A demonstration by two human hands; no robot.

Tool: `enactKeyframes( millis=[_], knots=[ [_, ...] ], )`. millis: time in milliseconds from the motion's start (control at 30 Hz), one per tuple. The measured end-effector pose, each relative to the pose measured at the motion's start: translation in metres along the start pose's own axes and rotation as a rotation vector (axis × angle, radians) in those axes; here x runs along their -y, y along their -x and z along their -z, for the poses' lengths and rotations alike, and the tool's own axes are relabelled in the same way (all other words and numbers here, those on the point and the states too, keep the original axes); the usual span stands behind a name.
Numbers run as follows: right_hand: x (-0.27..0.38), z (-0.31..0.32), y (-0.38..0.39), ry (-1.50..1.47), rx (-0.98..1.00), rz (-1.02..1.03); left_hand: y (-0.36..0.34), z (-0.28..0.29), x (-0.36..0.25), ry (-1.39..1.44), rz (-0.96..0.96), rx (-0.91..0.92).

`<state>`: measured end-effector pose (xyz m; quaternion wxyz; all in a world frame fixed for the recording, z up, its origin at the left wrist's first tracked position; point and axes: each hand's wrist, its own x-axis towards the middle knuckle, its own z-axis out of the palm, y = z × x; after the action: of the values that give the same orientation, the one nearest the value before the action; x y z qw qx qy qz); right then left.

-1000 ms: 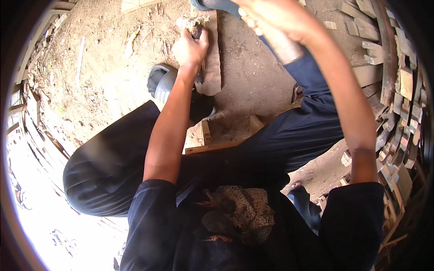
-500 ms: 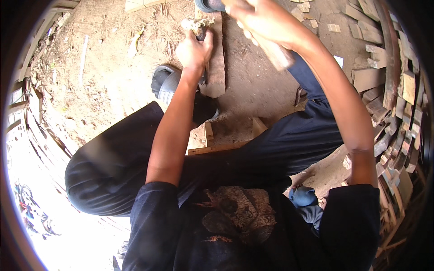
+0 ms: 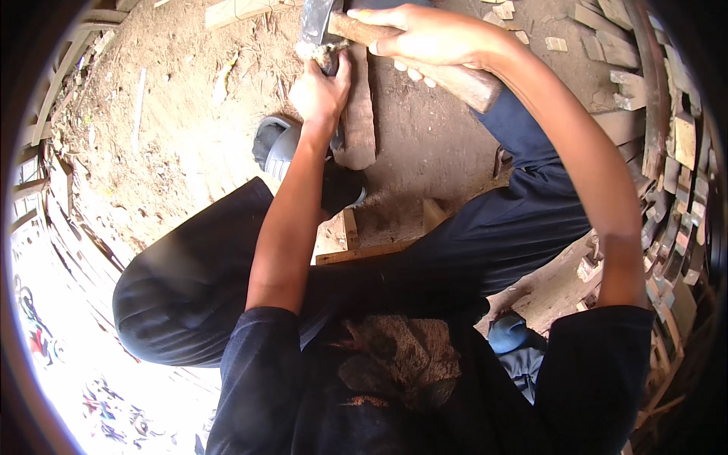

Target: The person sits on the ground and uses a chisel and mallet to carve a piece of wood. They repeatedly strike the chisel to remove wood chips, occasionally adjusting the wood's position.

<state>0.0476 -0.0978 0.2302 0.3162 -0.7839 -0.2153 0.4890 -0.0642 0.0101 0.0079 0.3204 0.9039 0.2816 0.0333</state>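
My right hand [image 3: 432,34] is closed around the thick wooden handle of a hammer [image 3: 470,87]. The hammer's grey metal head lies at the frayed, pale top of a chisel [image 3: 327,64], though I cannot tell whether they touch. My left hand [image 3: 315,91] is wrapped round the chisel, hiding most of it. Beneath and beside that hand runs a brown wooden plank [image 3: 359,133], lying lengthwise away from me on the ground. A dark part shows below my left fist along the plank's left edge.
My sandalled foot [image 3: 280,144] is left of the plank, and my bent legs [image 3: 455,243] frame the work. A wooden frame piece [image 3: 368,252] lies close to me. Wood offcuts [image 3: 618,45] are piled along the right. Another board [image 3: 235,10] lies at the far left.
The hammer has swung left, bringing its head from right of the chisel to the chisel's frayed top. My left hand keeps its grip, shifted very slightly left.
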Motion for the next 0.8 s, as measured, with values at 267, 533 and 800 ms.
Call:
enactKeyframes(
  millis=[267, 533, 800],
  knots=[
    [-0.005, -0.030, 0.016, -0.197, -0.110, -0.101, 0.003, 0.002, 0.008, 0.002, -0.095, -0.020],
    [-0.035, -0.079, 0.097, -0.714, -0.264, -0.219, 0.012, -0.006, 0.011, 0.116, -0.101, -0.095],
    [-0.065, -0.114, 0.147, -0.929, -0.447, -0.149, 0.027, -0.012, 0.017, 0.399, 0.027, -0.112]
  ],
)
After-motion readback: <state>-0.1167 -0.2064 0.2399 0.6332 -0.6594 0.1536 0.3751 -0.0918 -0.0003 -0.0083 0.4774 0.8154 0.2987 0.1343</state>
